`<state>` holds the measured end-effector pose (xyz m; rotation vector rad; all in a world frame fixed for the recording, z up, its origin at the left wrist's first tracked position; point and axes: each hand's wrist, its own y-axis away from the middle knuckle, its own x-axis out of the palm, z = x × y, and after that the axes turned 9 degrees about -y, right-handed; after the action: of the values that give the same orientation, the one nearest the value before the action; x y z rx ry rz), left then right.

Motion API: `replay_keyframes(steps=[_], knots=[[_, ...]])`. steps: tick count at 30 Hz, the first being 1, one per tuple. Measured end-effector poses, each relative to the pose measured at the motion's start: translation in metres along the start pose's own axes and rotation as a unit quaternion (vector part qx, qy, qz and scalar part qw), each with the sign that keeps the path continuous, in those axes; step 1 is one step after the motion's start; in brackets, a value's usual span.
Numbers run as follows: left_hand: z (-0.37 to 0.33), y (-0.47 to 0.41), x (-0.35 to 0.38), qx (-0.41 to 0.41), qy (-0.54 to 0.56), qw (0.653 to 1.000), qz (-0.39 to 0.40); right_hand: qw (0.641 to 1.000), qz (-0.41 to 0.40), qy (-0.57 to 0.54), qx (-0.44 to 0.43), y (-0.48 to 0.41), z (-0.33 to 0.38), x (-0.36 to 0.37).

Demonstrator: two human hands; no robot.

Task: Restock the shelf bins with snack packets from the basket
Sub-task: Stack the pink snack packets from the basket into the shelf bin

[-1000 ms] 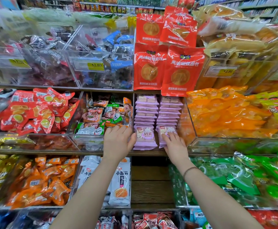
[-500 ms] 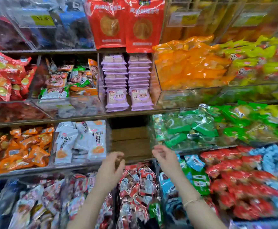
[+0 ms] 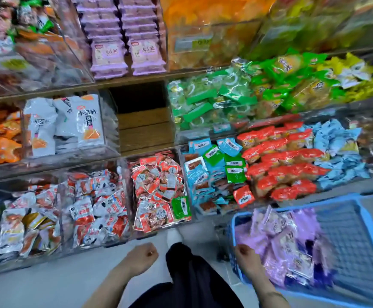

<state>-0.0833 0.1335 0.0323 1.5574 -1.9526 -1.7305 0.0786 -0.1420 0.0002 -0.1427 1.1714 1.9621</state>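
Both hands sit low: left hand (image 3: 141, 256) fisted and empty, right hand (image 3: 246, 260) curled at the basket (image 3: 345, 241) rim beside purple packets (image 3: 287, 245), grip unclear. Best gather a flat stack, then raise it to the purple rows (image 3: 108, 54) above.

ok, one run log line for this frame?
step: likely next pickup | left hand: fingers curled, empty | right hand: over blue basket edge, beside purple packets, grip unclear
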Motion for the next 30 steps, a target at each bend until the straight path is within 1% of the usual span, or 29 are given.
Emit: replay_keyframes(steps=[4, 6, 10, 13, 15, 17, 21, 25, 30], knots=[[-0.005, 0.006, 0.031, -0.005, 0.007, 1.000, -0.001, 0.995, -0.020, -0.060, 0.074, 0.027, -0.069, 0.003], [-0.011, 0.011, 0.052, -0.015, 0.027, 1.000, -0.006, 0.992, -0.023, -0.071, 0.101, 0.043, -0.098, 0.002], [-0.026, 0.019, 0.102, -0.022, 0.104, 0.994, -0.001, 0.985, -0.041, -0.126, 0.112, 0.072, -0.127, -0.016], [-0.047, 0.026, 0.132, -0.007, 0.095, 0.995, 0.027, 0.983, -0.062, -0.131, 0.114, 0.086, -0.145, -0.039], [-0.063, 0.027, 0.149, 0.001, 0.063, 0.997, 0.047, 0.984, -0.068, -0.124, 0.108, 0.088, -0.153, -0.057], [-0.078, 0.024, 0.163, 0.004, 0.041, 0.998, 0.043, 0.985, -0.073, -0.113, 0.104, 0.084, -0.160, -0.079], [-0.113, 0.009, 0.185, 0.010, 0.034, 0.999, 0.034, 0.987, -0.093, -0.094, 0.094, 0.064, -0.169, -0.128], [-0.151, -0.013, 0.210, -0.017, 0.055, 0.998, 0.028, 0.986, -0.118, -0.085, 0.079, 0.031, -0.179, -0.178], [-0.204, -0.036, 0.251, -0.077, 0.063, 0.995, -0.006, 0.991, -0.080, -0.062, 0.089, -0.024, -0.209, -0.236]])
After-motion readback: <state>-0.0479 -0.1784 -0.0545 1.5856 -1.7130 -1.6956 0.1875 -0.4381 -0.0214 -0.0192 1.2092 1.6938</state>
